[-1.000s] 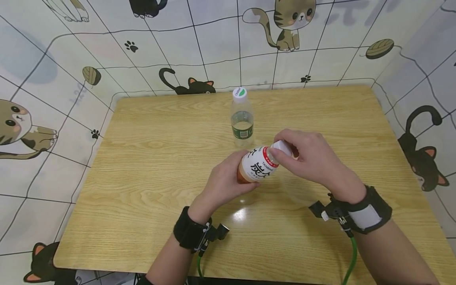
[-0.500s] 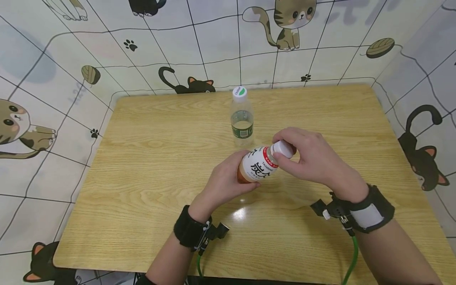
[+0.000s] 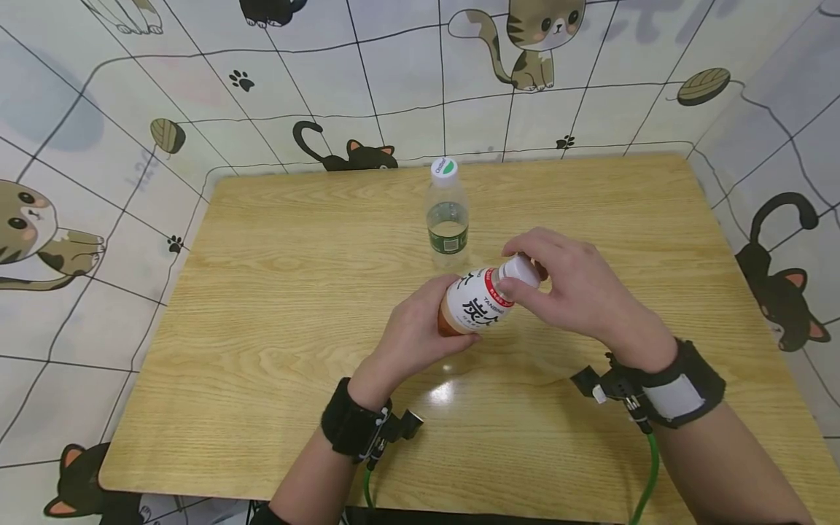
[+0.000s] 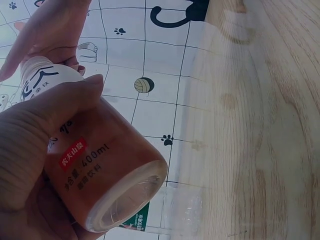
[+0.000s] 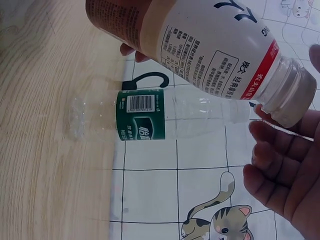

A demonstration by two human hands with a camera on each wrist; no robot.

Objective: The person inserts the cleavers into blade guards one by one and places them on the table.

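Note:
A drink bottle [image 3: 474,305] with a white label and brown contents is held tilted above the table, its capped end toward the right. My left hand [image 3: 416,328] grips it around its lower body; in the left wrist view the thumb lies across the label. At the other end is the white bottle cap [image 3: 520,271], which sits on the neck. My right hand [image 3: 567,284] has its thumb and fingers curled about this cap. In the right wrist view the fingers [image 5: 272,165] lie loosely by the cap, with how firmly they press hard to tell.
Behind the held bottle, a clear water bottle [image 3: 448,219] with a green label and white cap stands upright on the wooden table [image 3: 282,292]. Walls with cat drawings [image 3: 538,44] enclose the table's back and sides. Green cables [image 3: 650,474] run from both wrist cameras.
My right thumb and fingers have shifted slightly around the cap, leaving more of it visible. The left hand and the tilted bottle stay almost where they were.

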